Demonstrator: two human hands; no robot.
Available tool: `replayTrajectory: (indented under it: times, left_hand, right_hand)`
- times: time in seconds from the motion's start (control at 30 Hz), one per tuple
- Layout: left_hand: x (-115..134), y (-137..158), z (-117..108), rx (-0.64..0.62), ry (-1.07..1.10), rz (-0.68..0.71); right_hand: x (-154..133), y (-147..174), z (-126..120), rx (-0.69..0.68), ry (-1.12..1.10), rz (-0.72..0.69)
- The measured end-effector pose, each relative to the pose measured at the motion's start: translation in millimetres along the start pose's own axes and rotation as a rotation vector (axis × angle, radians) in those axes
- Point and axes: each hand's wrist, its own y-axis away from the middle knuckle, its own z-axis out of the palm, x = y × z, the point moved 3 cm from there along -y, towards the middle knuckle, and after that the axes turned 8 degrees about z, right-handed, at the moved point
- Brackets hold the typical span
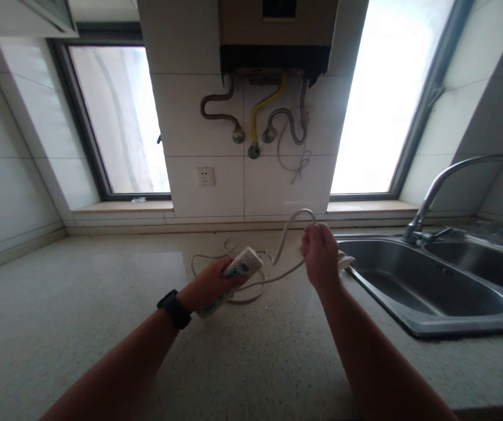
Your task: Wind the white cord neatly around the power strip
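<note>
In the head view my left hand is closed round a white power strip with blue-green marks, tilted above the countertop. My right hand makes a fist around the strip's pale cord. A loop of that cord rises above the fist and another stretch runs back toward the strip. More of the cord lies in loose coils on the counter behind and below the strip. The plug end cannot be made out.
A steel double sink with a curved faucet is at the right. Beside its left rim lies a whitish object, partly hidden by my hand. A wall socket and a water heater with hoses are on the tiled wall between two windows.
</note>
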Motion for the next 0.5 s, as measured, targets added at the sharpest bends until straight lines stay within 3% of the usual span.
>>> replayTrajectory:
  times: [0.07, 0.2, 0.33, 0.5]
  left_hand:
    - [-9, -4, -6, 0.258, 0.137, -0.053]
    - [-15, -6, -21, 0.568, 0.537, -0.054]
    - [-11, -5, -32, 0.710, 0.789, 0.053]
    - [-6, -4, -40, 0.840, 0.912, 0.153]
  right_hand:
    - [-15, 2, -4, 0.035, -0.099, -0.076]
    - [-21, 7, -4, -0.198, 0.009, -0.102]
    - [-1, 13, 4, -0.589, 0.290, 0.108]
    - [6, 41, 21, -1.132, 0.560, 0.378]
